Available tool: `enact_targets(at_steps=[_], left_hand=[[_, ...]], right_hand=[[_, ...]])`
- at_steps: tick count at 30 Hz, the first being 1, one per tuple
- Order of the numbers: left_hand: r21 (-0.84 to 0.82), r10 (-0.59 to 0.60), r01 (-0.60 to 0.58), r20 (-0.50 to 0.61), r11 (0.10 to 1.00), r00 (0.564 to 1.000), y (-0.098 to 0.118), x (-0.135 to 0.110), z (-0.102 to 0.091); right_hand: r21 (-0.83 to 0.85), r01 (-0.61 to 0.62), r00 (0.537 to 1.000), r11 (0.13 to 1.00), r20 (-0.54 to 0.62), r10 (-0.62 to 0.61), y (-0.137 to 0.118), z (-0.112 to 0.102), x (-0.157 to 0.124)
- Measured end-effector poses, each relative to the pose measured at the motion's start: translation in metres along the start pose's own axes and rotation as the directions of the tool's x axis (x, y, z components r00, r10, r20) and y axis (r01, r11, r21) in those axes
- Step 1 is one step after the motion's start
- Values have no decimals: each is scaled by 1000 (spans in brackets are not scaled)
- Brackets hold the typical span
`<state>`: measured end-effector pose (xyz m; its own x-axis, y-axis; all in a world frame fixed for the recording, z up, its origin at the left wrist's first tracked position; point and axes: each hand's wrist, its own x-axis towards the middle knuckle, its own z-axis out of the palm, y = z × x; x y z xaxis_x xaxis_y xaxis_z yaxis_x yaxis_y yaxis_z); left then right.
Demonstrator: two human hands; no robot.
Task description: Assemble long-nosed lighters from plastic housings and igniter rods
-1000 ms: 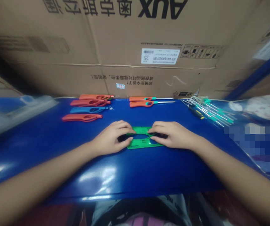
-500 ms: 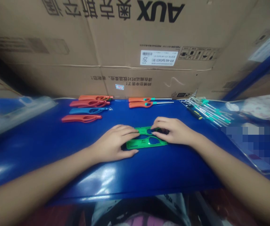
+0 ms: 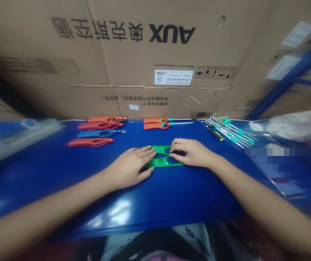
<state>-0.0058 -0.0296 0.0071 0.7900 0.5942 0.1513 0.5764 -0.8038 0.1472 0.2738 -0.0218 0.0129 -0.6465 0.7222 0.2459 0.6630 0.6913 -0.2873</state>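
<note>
The two green shells, far one [image 3: 159, 149] and near one [image 3: 158, 164], lie side by side on the counter [image 3: 188, 203], between the hands. The step in hand looks like lining them up or steadying them; the next move probably calls for light, even fingertip pressure so that neither slides. The left hand [image 3: 129, 166] is palm down, fingers stretched over the shells' left end, thumb spread towards the body, grasping nothing. The right hand [image 3: 192, 152] arches at their right end, forefinger and thumb curled with a small gap; whether it pinches an edge is unclear. Beyond the hands lie two orange lighters [image 3: 156, 125].
</note>
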Motion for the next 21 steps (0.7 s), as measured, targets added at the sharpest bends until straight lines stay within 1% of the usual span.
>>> enact_targets(at_steps=[2,4,6,7,8,9,10,11,12,14,16,18,19,21], left_hand=[[44,-17,15,26,999,1000,5,3,-3],[62,-25,23,28,998,999,8,4,-5],[43,-19,19,-5,999,1000,9,4,-3],[24,-11,12,-29,1000,1000,8,3,-1],[3,1,-1,-53,1000,999,7,3,1],[-21,12,-14,-75,1000,997,5,2,4],[-43,21,-25,-91,999,996,2,2,7],[-65,27,-33,-105,997,994,0,2,10],[-85,30,-40,-115,996,993,-3,2,12],[-120,33,-48,-127,992,991,-7,2,16],[-142,32,-50,-124,989,992,-10,2,19],[-148,29,-45,-113,988,993,-11,3,20],[-145,26,-41,-105,989,994,-11,3,21],[-129,19,-30,-90,991,996,-10,3,21]], right_hand=[[-34,-15,999,999,-53,13,4,-4,0],[-109,-57,989,992,-145,41,14,-10,0],[-190,-176,958,966,-259,124,27,-20,-2],[-218,-275,926,936,-321,198,35,-26,-4],[-236,-394,881,888,-371,293,44,-32,-7],[-246,-525,817,815,-413,402,52,-40,-10],[-243,-662,725,709,-449,523,61,-47,-15],[-234,-778,618,583,-458,640,69,-54,-20],[-226,-829,554,511,-452,699,77,-60,-26],[-215,-890,456,402,-412,789,91,-69,-36],[-206,-927,368,313,-352,861,103,-73,-45],[-200,-947,303,250,-304,903,112,-72,-49],[-196,-953,283,232,-289,915,116,-70,-50],[-184,-958,267,221,-285,921,121,-67,-50]])
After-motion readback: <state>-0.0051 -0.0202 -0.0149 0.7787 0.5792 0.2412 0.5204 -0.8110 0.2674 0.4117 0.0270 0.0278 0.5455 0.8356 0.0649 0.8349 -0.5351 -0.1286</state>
